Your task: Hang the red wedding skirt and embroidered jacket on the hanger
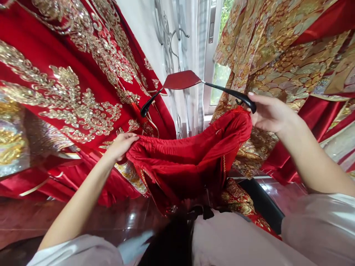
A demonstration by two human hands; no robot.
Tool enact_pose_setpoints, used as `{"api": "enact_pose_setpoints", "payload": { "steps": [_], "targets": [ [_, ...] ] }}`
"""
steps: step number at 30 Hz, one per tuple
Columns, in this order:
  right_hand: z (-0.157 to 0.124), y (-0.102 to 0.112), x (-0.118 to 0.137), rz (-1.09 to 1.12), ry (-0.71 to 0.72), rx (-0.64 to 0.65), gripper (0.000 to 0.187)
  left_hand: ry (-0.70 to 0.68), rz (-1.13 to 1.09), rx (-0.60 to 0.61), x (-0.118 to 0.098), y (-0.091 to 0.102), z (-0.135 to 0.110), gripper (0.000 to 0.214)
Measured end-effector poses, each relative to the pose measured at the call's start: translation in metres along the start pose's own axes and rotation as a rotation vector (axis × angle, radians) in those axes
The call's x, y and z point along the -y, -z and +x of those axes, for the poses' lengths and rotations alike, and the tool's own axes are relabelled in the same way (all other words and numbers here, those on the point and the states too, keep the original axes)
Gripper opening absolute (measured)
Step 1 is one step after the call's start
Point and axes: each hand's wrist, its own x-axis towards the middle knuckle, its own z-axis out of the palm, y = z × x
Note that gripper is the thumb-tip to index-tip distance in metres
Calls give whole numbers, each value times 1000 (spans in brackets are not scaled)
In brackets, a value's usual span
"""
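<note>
A red skirt (177, 147) with an elastic-looking, gathered waist is stretched between my two hands, its waist opening facing up. My left hand (122, 146) is closed on the left end of the waist, with the thumb on top. At the other end, my right hand (267, 112) pinches the skirt's waist together with the black tip of a clothes hanger (222, 88). This hanger has a dark red centre plate, black arms and a metal hook pointing up. Its left arm tip stays apart from the skirt, above my left hand.
Red garments with gold sequin embroidery (94, 59) hang at the left. Gold patterned garments (277, 55) hang on the right. Behind the hanger are a window frame (209, 62) and white metal scrollwork (168, 44). Red-and-gold cloth (240, 197) lies low beside a black object (262, 201).
</note>
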Motion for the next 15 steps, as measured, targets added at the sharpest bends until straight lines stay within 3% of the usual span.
{"api": "enact_pose_setpoints", "payload": {
  "steps": [2,4,10,13,15],
  "targets": [
    [2,-3,7,289,-281,203,41,4,110,-63,-9,-2,9,22],
    [6,-4,11,490,-412,203,44,-23,218,-115,-17,-3,22,16],
    [19,-6,5,771,-526,80,25,-14,345,-190,-49,13,52,8],
    [22,-7,-4,759,-476,105,15,-155,412,-340,-82,37,57,13],
    [24,-8,-12,693,-389,125,12,-318,480,-484,-109,51,58,19]
  ]
}}
